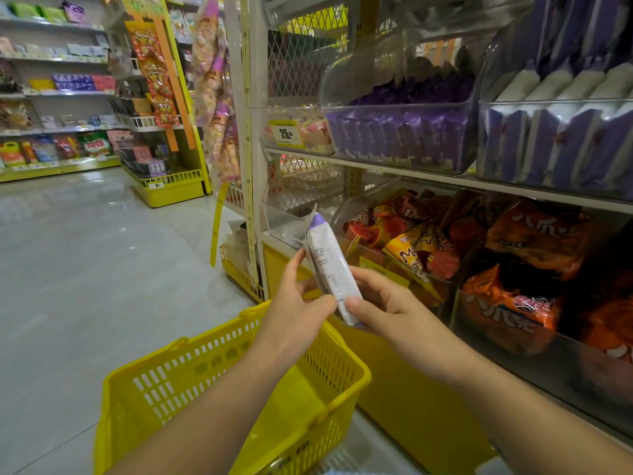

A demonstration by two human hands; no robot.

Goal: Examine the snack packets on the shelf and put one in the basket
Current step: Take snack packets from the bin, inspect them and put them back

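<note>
A white and purple snack packet (327,265) stands on end between both hands, its printed back side toward me. My left hand (298,310) pinches its lower left edge with fingers and thumb. Gripping the packet's bottom right is my right hand (383,306), thumb on the front. Directly below the hands is the yellow plastic basket (191,382), with nothing visible inside; my left forearm crosses over it. More packets of the same purple kind (397,132) fill a clear bin on the upper shelf to the right.
Clear bins on the lower shelf hold orange and red snack bags (513,262). White and purple packs (565,132) fill the far right upper bin. A yellow shelf base (404,389) runs beside the basket. Grey aisle floor (85,252) opens to the left, with more shelves beyond.
</note>
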